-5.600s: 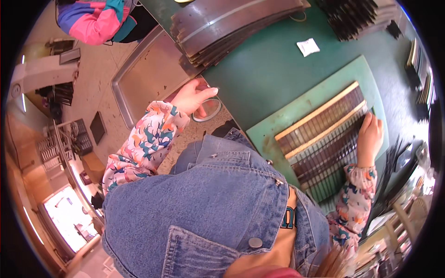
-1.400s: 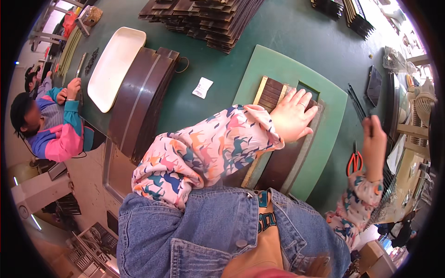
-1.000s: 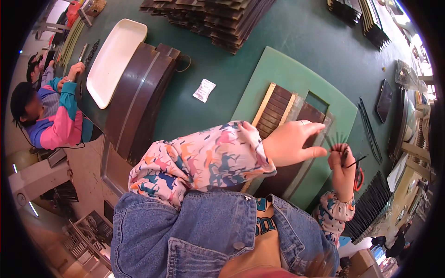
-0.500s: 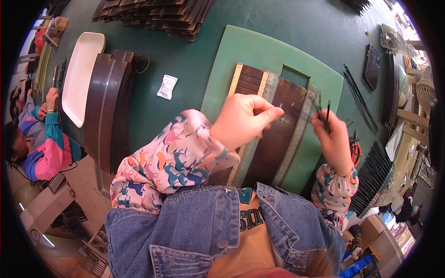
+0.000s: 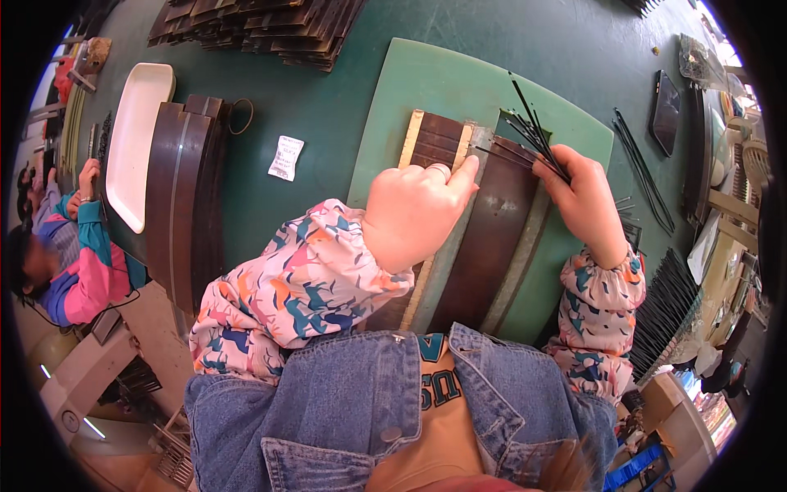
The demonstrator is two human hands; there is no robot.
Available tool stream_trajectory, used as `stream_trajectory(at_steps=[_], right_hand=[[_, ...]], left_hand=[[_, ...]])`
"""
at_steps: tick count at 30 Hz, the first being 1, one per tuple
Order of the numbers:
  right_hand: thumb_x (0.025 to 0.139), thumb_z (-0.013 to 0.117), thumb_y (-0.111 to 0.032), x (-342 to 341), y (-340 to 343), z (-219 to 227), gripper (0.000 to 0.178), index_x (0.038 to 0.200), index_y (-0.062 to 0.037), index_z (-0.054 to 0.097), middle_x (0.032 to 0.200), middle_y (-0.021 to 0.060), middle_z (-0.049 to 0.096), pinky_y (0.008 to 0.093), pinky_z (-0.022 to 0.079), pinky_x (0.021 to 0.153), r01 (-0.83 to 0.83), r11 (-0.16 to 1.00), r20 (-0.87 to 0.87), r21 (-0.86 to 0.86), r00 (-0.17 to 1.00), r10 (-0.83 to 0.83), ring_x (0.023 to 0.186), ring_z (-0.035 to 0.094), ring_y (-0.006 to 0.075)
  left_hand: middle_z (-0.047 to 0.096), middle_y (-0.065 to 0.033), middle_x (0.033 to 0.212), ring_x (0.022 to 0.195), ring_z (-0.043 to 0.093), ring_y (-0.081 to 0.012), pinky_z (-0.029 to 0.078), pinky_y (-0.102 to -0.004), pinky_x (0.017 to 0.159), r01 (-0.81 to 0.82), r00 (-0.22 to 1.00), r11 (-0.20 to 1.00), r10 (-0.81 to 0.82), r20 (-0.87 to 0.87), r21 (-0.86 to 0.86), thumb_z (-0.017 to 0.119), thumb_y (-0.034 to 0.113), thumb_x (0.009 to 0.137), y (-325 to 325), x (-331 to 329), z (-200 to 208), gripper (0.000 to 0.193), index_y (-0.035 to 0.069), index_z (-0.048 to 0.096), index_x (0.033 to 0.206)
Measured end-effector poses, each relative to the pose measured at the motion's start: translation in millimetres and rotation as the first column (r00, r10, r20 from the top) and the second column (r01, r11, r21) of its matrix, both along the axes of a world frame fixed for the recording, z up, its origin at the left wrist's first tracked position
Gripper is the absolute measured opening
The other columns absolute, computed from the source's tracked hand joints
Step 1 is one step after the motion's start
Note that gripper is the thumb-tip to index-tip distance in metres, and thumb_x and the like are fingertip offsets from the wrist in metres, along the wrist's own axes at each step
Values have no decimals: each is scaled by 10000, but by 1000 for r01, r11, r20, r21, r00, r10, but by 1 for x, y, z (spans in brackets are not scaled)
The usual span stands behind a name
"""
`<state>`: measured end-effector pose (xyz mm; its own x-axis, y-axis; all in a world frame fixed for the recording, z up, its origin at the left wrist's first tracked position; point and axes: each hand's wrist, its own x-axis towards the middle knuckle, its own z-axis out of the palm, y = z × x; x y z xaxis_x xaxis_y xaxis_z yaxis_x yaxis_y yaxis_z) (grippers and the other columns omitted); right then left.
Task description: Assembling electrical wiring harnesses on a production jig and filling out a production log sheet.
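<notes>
My right hand grips a fanned bundle of thin black rods. Some rods point away from me, while one or two reach left toward my other hand. My left hand is curled over the brown slotted strip with cream edges, its index finger reaching forward close to a rod's end. Whatever is under those fingers is hidden. Right of that strip lies a wider dark brown curved board, bordered by greyish clear bands. All this rests on a green board with a rectangular cut-out.
Brown slats are stacked at the far left. A white tray, curved brown boards and a paper slip lie left. Loose black rods, a phone and many black rods lie right. Another person sits at far left.
My right hand has moved slightly left, bringing the black rods over the brown board. My left hand has turned from a raised pinch and lowered onto the slotted strip.
</notes>
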<state>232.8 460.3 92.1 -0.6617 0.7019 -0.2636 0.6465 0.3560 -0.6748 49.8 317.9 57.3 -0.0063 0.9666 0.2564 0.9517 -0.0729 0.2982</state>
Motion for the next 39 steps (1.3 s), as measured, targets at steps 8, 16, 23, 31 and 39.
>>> stream_trajectory(at_steps=[8,16,23,31,39], right_hand=[[854,629,-126,0,1,0,201,893,66,582,724,232,581,384,438,611,7,1000,38,-15,999,-7,669,557,398],[855,624,-117,1,1,0,207,943,62,573,736,227,573,382,441,614,-101,987,71,122,993,93,675,575,365],[920,591,-154,220,46,44,249,1053,56,596,749,-25,562,264,404,570,200,905,307,375,894,-325,638,444,86],[886,619,-146,26,-5,20,189,874,35,567,605,62,419,308,368,533,59,986,6,-154,998,-59,583,387,99],[869,628,-166,-9,-5,-2,221,875,52,585,646,186,523,357,409,573,-53,993,-10,-105,999,53,561,408,234]], left_hand=[[590,-13,634,525,592,-157,468,-282,485,11,1000,1000,-11,-11,7,698,242,806,0,1,1,328,116,662,1106],[591,-51,589,484,601,-201,478,-323,438,4,995,988,-19,-95,-157,611,239,865,2,8,2,418,109,585,1262],[582,-57,554,457,591,-205,476,-332,427,25,997,989,-36,-69,-145,576,233,881,6,6,1,411,106,582,1271],[557,-30,557,466,569,-173,459,-289,453,39,999,998,-40,21,42,649,193,812,-10,5,-2,358,91,647,1156],[531,9,576,473,544,-141,449,-269,462,9,1000,995,-11,23,95,690,169,762,-10,3,-2,313,104,680,1067]])
